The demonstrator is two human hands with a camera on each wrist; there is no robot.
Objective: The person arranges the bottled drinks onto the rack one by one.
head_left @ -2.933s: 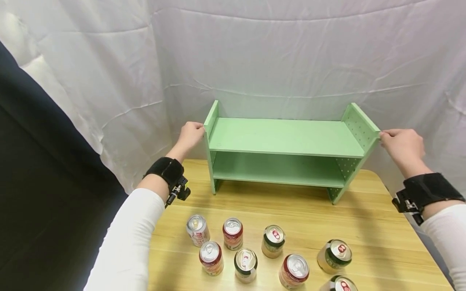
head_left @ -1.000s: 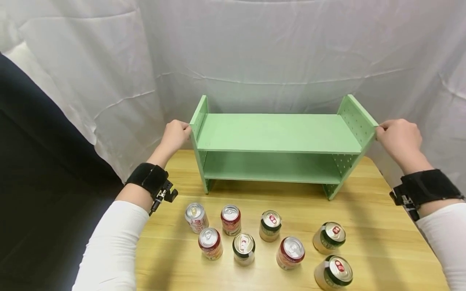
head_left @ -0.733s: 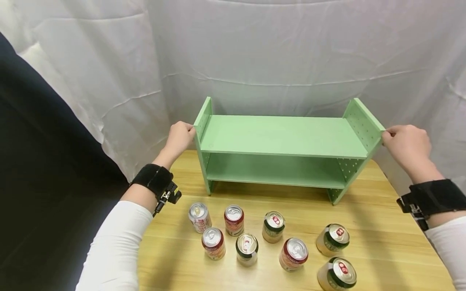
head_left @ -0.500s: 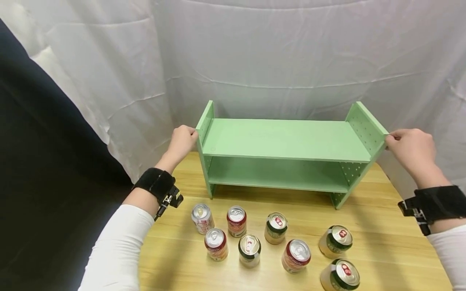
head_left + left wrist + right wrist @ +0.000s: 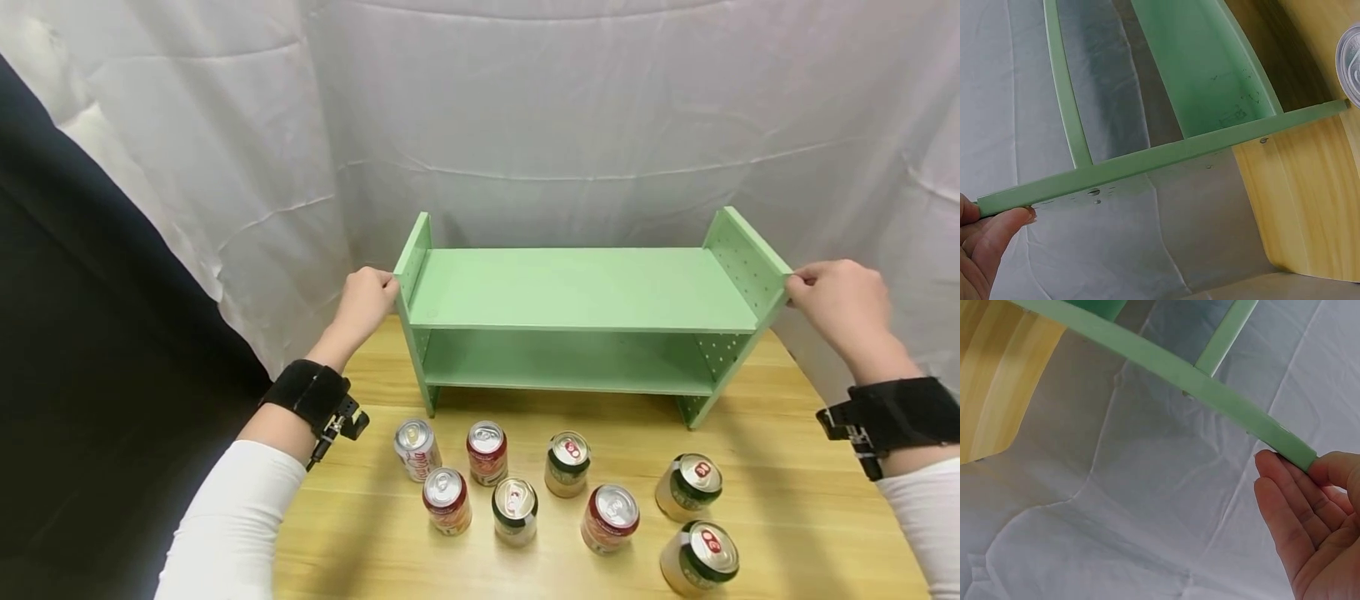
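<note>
Left hand (image 5: 365, 298) and right hand (image 5: 836, 302) raised apart, arms outstretched, fingers curled, pinching

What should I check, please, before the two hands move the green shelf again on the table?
1. Left hand holds the left side panel of the green shelf: ok.
2. Right hand holds the right side panel, thumb and fingers pinching its edge: ok.
3. Both boards of the shelf carry nothing that could slide off: ok.
4. Cans stand apart from the shelf's front feet: ok, but the gap is small.
5. Room behind the shelf before the white cloth: cannot tell.
6. All feet flat on the table: cannot tell.
</note>
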